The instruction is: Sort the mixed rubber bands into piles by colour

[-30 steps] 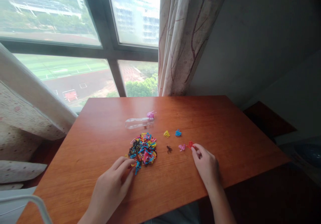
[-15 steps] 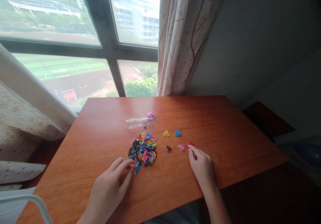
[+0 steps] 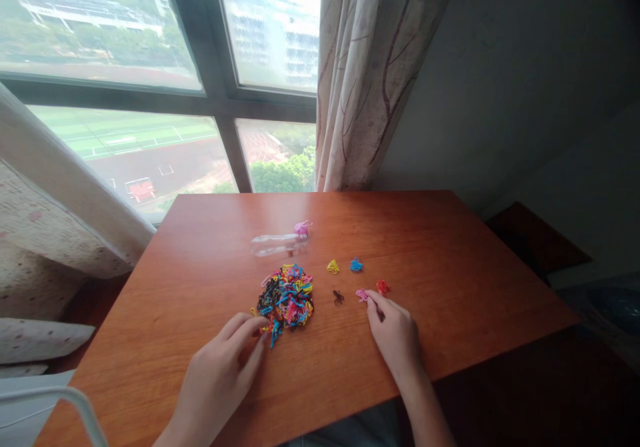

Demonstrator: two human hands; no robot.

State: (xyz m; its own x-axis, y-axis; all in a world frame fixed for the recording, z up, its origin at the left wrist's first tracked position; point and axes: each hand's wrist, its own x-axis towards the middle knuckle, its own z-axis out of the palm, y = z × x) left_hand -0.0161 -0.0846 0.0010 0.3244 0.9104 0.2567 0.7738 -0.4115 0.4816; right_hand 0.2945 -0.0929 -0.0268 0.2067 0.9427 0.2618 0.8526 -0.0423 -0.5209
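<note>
Right hand (image 3: 397, 333) at the pink loops (image 3: 361, 295), left hand (image 3: 223, 367) at the mixed pile (image 3: 287, 300) on a wooden table (image 3: 450, 247).
The right fingers, nearly together, reach the pink cluster just to their left, well in from the table's right edge; whether they grip a loop cannot be told. The left fingers, slightly parted, are at the pile's corner facing the table's near left; their hold is unclear too. Red loops (image 3: 383, 287) lie just beyond the right hand, black loops (image 3: 339, 297) between pink and pile. Toward the far edge are yellow loops (image 3: 333, 267), blue loops (image 3: 356, 265) and a clear bottle (image 3: 275, 245), its long axis roughly along that edge.
</note>
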